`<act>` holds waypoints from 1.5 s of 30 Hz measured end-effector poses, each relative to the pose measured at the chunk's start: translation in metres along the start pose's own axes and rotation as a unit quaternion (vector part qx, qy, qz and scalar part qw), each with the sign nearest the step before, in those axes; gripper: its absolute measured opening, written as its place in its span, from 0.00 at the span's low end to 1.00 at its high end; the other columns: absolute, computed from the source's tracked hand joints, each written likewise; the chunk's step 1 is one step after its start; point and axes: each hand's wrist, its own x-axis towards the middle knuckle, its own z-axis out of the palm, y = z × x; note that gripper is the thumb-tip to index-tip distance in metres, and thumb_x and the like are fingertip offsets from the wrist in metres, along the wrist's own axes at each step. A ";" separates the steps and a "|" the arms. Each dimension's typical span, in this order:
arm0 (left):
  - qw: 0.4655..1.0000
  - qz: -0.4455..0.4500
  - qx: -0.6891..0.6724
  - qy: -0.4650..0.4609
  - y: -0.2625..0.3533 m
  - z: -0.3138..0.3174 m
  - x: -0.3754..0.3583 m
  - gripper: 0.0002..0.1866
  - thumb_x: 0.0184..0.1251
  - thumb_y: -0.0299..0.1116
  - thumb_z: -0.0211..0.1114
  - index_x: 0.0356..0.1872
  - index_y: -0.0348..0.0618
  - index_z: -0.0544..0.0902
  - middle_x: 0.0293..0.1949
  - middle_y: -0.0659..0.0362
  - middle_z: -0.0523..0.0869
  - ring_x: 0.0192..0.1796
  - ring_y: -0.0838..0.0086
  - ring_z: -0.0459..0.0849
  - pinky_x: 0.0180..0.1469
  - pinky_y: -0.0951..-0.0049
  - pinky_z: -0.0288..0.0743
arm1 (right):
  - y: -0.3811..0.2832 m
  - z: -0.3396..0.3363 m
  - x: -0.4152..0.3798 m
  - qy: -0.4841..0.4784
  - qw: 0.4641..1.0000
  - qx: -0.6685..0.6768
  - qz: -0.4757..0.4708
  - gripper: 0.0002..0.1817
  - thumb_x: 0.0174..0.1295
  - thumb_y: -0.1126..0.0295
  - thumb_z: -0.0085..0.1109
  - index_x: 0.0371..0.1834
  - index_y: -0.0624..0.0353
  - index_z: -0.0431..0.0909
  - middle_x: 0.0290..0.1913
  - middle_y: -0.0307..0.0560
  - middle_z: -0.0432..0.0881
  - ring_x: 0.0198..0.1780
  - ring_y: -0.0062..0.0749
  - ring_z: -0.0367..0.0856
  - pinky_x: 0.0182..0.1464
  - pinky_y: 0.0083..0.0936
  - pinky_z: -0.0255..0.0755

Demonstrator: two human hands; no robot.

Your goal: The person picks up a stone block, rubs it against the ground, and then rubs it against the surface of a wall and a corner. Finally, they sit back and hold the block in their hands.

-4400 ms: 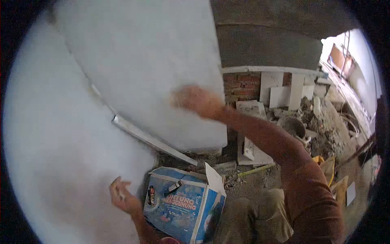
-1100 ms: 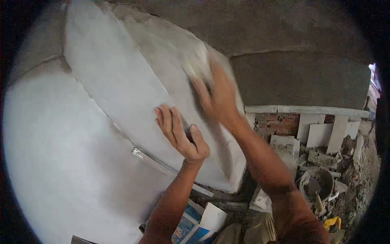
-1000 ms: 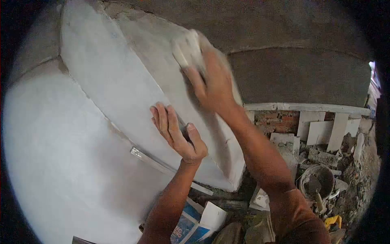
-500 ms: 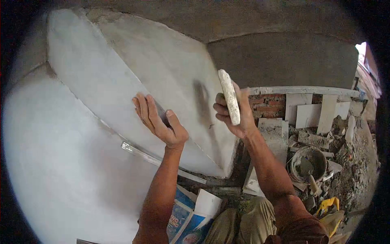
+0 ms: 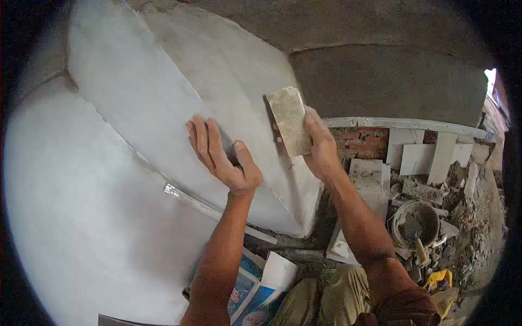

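My left hand (image 5: 223,160) lies against a large pale wall tile (image 5: 157,125), its fingers stretched out and the thumb apart. My right hand (image 5: 322,144) grips a cut piece of tile (image 5: 288,120) by its right edge, thumb on the near face and fingers mostly hidden behind. The piece is a tapered, greyish-beige slab with a rough top edge. It is held up in front of a second, duller pale tile (image 5: 234,70), its broad face toward me.
A clear-looking strip (image 5: 201,205) runs along the lower tile joint. On the right are a mortar bucket (image 5: 397,225), a wooden-handled tool (image 5: 420,251), leaning tile offcuts (image 5: 416,158) and rubble (image 5: 467,233). A blue-and-white box (image 5: 255,293) stands by my knees.
My right hand has turned the tile piece from edge-on to broad face toward me and shifted it slightly left. My left hand keeps its flat pose on the tile.
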 end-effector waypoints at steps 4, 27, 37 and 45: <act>1.000 -0.012 -0.002 0.012 0.001 0.000 -0.001 0.30 0.69 0.33 0.53 0.71 0.27 0.68 0.74 0.38 0.64 0.79 0.42 0.56 0.78 0.40 0.45 | 0.030 -0.011 -0.001 0.089 0.834 -0.497 -0.221 0.21 0.78 0.63 0.44 0.67 0.66 0.67 0.58 0.59 0.78 0.57 0.46 0.78 0.61 0.34 0.69; 0.999 -0.051 -0.003 -0.003 0.011 -0.002 -0.003 0.31 0.81 0.45 0.52 0.74 0.31 0.62 0.77 0.40 0.60 0.78 0.50 0.59 0.78 0.50 0.54 | 0.000 0.057 0.093 0.125 0.739 -0.572 -0.334 0.21 0.66 0.63 0.60 0.53 0.68 0.69 0.49 0.71 0.77 0.52 0.67 0.76 0.53 0.52 0.71; 0.994 -0.060 0.084 -0.022 0.028 0.003 0.003 0.33 0.82 0.46 0.50 0.76 0.30 0.57 0.76 0.38 0.59 0.79 0.48 0.58 0.79 0.50 0.52 | 0.037 0.021 0.038 0.126 0.772 -0.558 -0.276 0.22 0.62 0.64 0.64 0.55 0.65 0.72 0.51 0.68 0.78 0.53 0.62 0.77 0.55 0.53 0.71; 0.998 -0.055 -0.012 0.040 0.018 0.007 0.004 0.31 0.80 0.47 0.55 0.72 0.34 0.65 0.74 0.43 0.66 0.77 0.53 0.63 0.77 0.51 0.57 | 0.064 -0.009 -0.035 0.104 0.765 -0.601 -0.206 0.22 0.69 0.64 0.55 0.64 0.57 0.72 0.50 0.65 0.74 0.53 0.58 0.75 0.56 0.53 0.72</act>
